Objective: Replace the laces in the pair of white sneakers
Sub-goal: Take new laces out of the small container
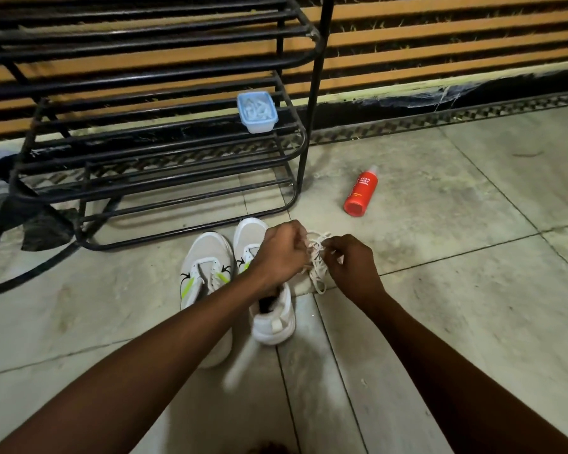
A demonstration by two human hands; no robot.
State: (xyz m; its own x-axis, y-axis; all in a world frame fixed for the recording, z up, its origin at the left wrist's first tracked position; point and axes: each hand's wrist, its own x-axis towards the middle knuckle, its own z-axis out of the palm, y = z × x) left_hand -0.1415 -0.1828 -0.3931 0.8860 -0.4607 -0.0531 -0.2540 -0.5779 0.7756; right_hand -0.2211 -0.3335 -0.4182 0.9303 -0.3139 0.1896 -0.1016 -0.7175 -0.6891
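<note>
- The left hand (281,252) and right hand (353,262) both pinch the bunched white laces (317,257), fingers curled.
- They seem limp, light and tangle-prone; best held near a tip.

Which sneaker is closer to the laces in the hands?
The sneaker on the right, partly hidden under the left hand, beside the laces that it and the right hand pinch. The other sneaker lies farther left.

The red bottle (360,191) carries white capital letters running along its side that read "FOAM BODY WASH", while a smaller line of print beside them is too small to read.
</note>
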